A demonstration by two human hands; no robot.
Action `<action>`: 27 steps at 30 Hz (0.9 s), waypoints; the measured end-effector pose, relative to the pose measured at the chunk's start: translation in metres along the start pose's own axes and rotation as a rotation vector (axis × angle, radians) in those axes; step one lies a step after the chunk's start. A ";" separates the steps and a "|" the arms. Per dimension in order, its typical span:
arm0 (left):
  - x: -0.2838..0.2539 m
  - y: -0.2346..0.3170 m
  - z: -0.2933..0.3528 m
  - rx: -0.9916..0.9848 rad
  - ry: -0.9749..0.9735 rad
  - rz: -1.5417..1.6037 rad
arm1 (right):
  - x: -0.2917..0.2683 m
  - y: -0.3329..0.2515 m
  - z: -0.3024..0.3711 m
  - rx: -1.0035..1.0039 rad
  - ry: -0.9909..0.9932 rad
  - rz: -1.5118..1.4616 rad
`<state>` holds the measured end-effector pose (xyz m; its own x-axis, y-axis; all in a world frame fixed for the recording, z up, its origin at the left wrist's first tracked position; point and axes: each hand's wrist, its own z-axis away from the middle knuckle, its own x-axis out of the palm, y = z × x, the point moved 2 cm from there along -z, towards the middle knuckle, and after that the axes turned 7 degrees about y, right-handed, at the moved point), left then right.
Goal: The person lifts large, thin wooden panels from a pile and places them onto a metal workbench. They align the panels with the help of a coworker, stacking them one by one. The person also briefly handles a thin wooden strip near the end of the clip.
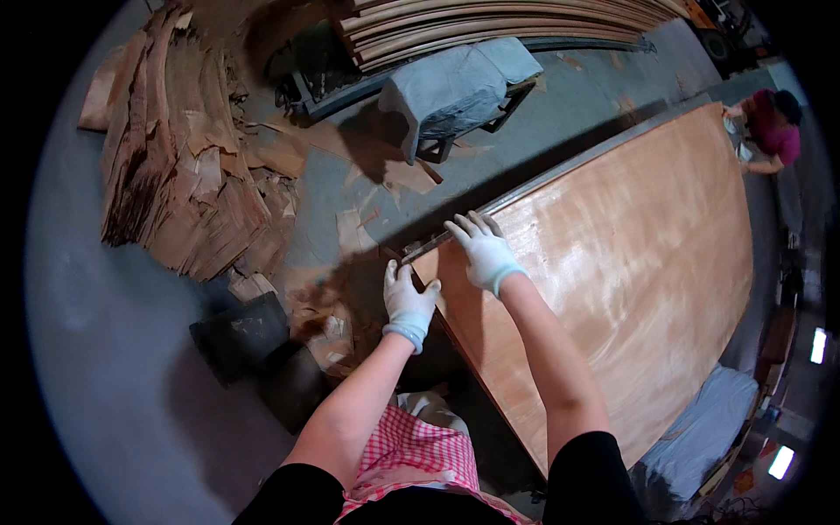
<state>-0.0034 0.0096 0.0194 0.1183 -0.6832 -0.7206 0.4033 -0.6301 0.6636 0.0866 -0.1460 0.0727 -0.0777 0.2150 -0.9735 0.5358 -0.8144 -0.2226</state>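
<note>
A broad sheet of thin brown wood veneer [612, 262] lies on top of a flat stack, its surface shiny in patches. My left hand [409, 302], in a white glove with a pale blue cuff, is at the sheet's near left corner. Its thumb and fingers are apart beside the edge; whether they press on it is hard to see. My right hand [483, 254], gloved alike, rests with spread fingers on the sheet by its far long edge. At the opposite end a person in a magenta top [774, 131] has both hands near the sheet's edge.
Torn veneer strips [188, 166] are heaped on the floor at left. A cloth-covered bench [464, 87] stands beyond the stack, before long piled boards [490, 26]. Dark boxes [241, 337] sit left of me. Grey plastic-covered material [700, 429] lies at lower right.
</note>
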 end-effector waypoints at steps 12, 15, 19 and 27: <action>-0.049 -0.009 0.045 0.248 -0.289 0.211 | -0.058 0.000 -0.019 -0.131 -0.400 0.011; -0.031 0.004 0.051 0.255 -0.358 0.236 | -0.097 0.000 0.002 -0.023 -0.275 -0.110; -0.022 0.016 0.057 0.359 -0.330 -0.103 | -0.107 0.006 0.031 0.025 -0.233 -0.132; 0.009 0.013 0.080 -0.030 -0.392 0.666 | -0.070 0.001 0.019 0.028 -0.064 -0.123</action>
<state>-0.0696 -0.0346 0.0376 0.0168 -0.9989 -0.0436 0.3846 -0.0338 0.9225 0.0761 -0.1719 0.1400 -0.1951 0.2797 -0.9401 0.4955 -0.7990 -0.3406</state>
